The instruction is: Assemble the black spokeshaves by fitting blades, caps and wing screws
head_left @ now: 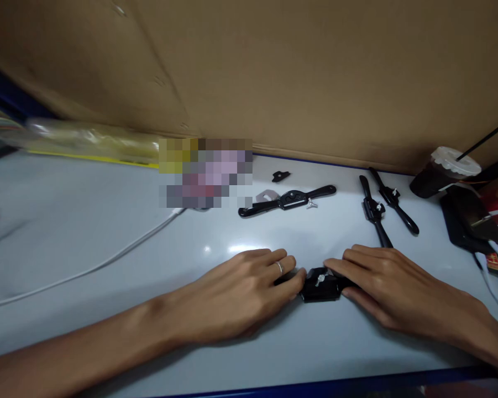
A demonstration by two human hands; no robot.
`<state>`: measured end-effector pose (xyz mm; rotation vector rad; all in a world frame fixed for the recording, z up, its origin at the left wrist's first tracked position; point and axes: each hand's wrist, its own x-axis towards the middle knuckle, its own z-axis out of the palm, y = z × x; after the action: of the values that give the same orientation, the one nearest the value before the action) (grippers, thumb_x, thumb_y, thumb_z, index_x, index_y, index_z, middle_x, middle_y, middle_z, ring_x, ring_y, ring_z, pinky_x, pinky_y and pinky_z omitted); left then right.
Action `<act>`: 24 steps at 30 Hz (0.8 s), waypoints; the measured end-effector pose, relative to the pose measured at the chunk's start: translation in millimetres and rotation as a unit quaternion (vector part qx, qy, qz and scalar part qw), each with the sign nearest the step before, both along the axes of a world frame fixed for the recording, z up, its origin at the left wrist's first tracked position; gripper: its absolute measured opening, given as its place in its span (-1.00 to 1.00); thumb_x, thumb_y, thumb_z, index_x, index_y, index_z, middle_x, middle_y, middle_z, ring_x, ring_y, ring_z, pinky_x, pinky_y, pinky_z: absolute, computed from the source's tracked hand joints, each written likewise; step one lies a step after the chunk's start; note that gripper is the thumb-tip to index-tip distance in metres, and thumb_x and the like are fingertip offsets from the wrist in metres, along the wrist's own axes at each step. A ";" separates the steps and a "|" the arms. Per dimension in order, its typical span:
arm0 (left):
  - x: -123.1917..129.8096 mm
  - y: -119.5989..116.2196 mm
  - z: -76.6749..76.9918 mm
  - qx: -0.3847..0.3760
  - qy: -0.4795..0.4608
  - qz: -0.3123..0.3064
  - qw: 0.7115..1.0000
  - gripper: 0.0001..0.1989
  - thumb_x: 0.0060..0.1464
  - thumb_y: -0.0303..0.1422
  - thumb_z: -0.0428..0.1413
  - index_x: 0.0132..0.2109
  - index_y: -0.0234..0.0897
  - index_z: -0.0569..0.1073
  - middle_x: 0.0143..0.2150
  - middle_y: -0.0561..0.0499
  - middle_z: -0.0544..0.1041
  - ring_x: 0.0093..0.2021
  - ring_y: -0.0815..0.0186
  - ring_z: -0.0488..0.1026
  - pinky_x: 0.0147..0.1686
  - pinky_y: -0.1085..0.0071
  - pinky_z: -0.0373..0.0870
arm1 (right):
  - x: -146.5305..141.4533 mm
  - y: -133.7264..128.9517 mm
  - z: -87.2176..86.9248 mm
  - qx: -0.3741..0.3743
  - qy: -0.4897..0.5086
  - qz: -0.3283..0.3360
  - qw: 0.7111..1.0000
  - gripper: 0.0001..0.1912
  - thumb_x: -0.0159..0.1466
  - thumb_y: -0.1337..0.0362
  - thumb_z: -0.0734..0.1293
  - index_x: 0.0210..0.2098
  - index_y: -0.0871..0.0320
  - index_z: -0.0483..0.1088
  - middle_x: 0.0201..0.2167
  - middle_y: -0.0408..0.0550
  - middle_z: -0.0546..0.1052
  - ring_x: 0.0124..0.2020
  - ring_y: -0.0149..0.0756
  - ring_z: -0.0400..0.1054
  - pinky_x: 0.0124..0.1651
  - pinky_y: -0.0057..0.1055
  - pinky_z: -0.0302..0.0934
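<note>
A black spokeshave (320, 292) with a silver thumbscrew on its middle lies low over the table in front of me. My left hand (255, 290) is closed around its left end, a ring on one finger. The other end is in my right hand (379, 282), fingers wrapped over the handle, so both handles are mostly hidden. Beyond the hands rests another spokeshave body (294, 199), taken apart. Around it are a flat metal blade (266, 196), a loose thumbscrew (312, 203) and a small black cap piece (281, 176).
Two assembled spokeshaves, a nearer one (373, 209) and a farther one (393, 198), lie at the right. A lidded cup (433, 174) with a straw stands behind a black stand (460, 221). A white cable (108, 260) crosses the left. Cardboard (294, 77) walls the back.
</note>
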<state>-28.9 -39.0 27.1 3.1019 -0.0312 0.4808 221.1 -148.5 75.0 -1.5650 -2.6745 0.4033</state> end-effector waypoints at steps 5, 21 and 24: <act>0.0 0.2 1.7 -0.003 0.005 0.002 1.000 -0.82 0.30 -0.55 -0.04 -0.02 -0.34 0.40 -0.30 -0.01 0.47 -0.35 0.27 0.38 -0.40 0.34 0.34 | 0.1 -0.2 1.4 -0.002 -0.001 -0.001 1.000 -0.74 0.37 0.47 0.25 0.01 0.17 0.42 -0.25 -0.07 0.47 -0.26 -0.24 0.35 -0.19 -0.29 0.21; 4.6 -3.2 4.0 0.001 -0.011 0.026 1.000 -0.69 0.44 -0.45 -0.19 0.17 -0.46 0.32 -0.28 -0.04 0.52 -0.38 0.24 0.44 -0.40 0.30 0.40 | -1.3 -0.1 2.9 -0.003 -0.011 0.002 1.000 -0.76 0.37 0.46 0.27 0.01 0.19 0.41 -0.25 -0.07 0.45 -0.28 -0.22 0.33 -0.21 -0.26 0.20; 4.4 -2.3 3.6 0.003 -0.011 0.025 1.000 -0.70 0.44 -0.45 -0.18 0.16 -0.46 0.33 -0.28 -0.04 0.53 -0.37 0.24 0.44 -0.40 0.30 0.40 | -1.6 0.4 3.3 -0.004 -0.009 0.001 1.000 -0.75 0.37 0.46 0.26 0.02 0.19 0.41 -0.25 -0.07 0.45 -0.28 -0.23 0.33 -0.21 -0.27 0.20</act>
<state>-24.5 -41.4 30.7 3.1095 0.0453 0.5178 219.5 -148.1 78.4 -1.5765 -2.6909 0.4028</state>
